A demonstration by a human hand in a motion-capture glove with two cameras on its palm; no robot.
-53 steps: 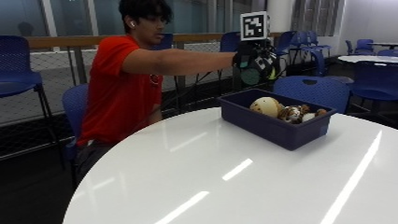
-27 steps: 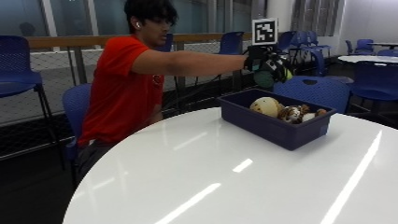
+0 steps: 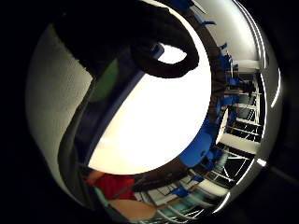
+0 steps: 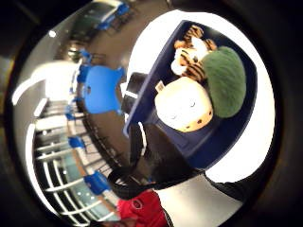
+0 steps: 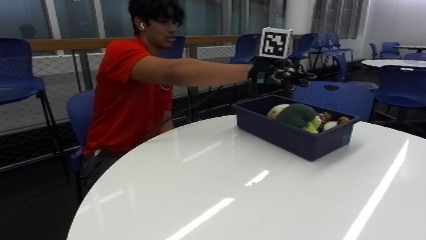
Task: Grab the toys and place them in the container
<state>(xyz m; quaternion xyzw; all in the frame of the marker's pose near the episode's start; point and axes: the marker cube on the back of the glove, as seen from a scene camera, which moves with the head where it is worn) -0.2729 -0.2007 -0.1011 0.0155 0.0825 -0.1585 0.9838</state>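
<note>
Currently, a person in a red short-sleeved shirt (image 5: 123, 95) sits at a round, glossy white table (image 5: 219, 185) with the right arm held out level. The black-gloved right hand (image 5: 274, 74) hangs in the air above the far end of a rectangular dark-blue plastic container (image 5: 293, 131), apart from it. The fingers hold nothing; whether they are straight or curled cannot be made out in any view.

The container stands on the table toward its far side. Its walls are smooth and straight, with a slightly thicker rim. Inside lie soft toys, packed against one another:
- a rounded green plush toy (image 5: 297, 115) with a fuzzy surface, uppermost;
- a cream, rounded-cube plush toy (image 4: 183, 105) with a small face and speckled orange lower edge;
- a striped orange, black and white plush tiger (image 4: 191, 56), partly covered by the green toy.

From the outside view, the near container wall conceals the lower parts of the toys. Blue plastic chairs (image 5: 336, 97) stand behind the table.
</note>
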